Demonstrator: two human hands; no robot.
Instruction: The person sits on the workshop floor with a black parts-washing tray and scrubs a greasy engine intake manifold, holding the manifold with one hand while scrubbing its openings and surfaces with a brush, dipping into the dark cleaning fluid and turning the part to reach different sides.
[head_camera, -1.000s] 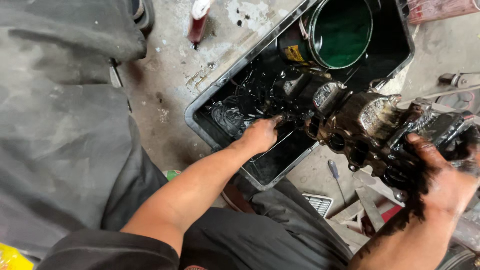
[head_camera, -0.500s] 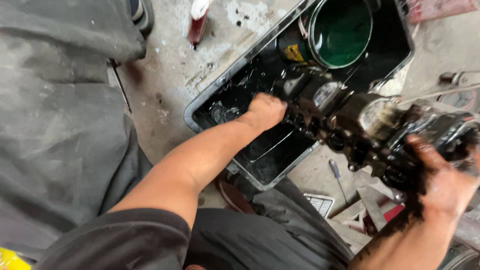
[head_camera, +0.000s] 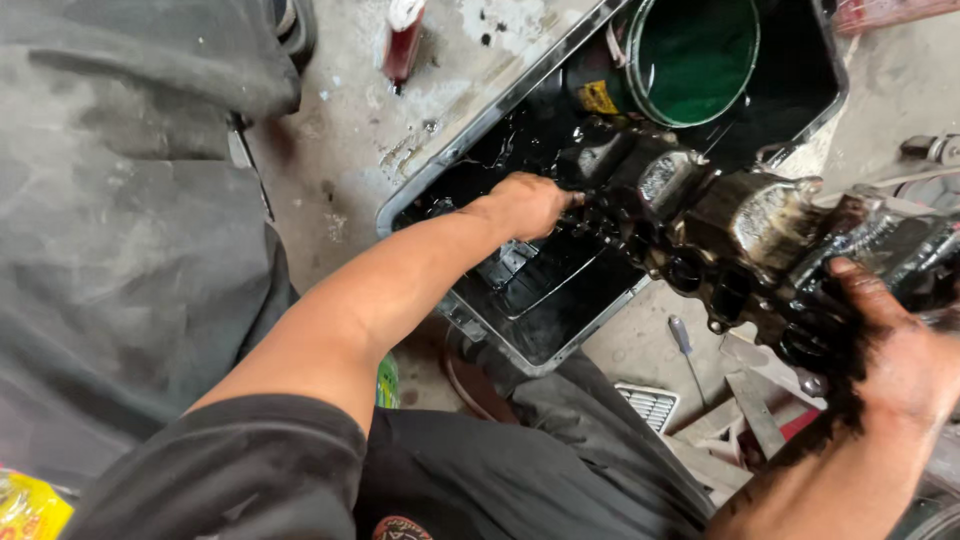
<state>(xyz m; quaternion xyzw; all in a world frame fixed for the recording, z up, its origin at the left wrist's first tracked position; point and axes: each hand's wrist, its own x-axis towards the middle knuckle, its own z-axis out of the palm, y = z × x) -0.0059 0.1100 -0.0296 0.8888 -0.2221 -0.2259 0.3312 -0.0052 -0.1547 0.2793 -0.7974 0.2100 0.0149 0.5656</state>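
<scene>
Stained concrete floor; black oil tray (head_camera: 425, 192) at twelve o'clock. Left hand (head_camera: 528, 203), up from the tray since a second ago, grips greasy engine casting (head_camera: 740, 235); right hand (head_camera: 895, 350) clasps its three-o'clock end.

light: soft, even daylight, moderately bright | shadows: weak, diffuse on concrete floor (head_camera: 350, 150) | glare: wet highlights on oily engine part (head_camera: 740, 230) and black fluid in metal tray (head_camera: 455, 165) | focus: mostly sharp, slight motion blur at right hand (head_camera: 900, 360) | edges: mild wide-angle stretch
</scene>
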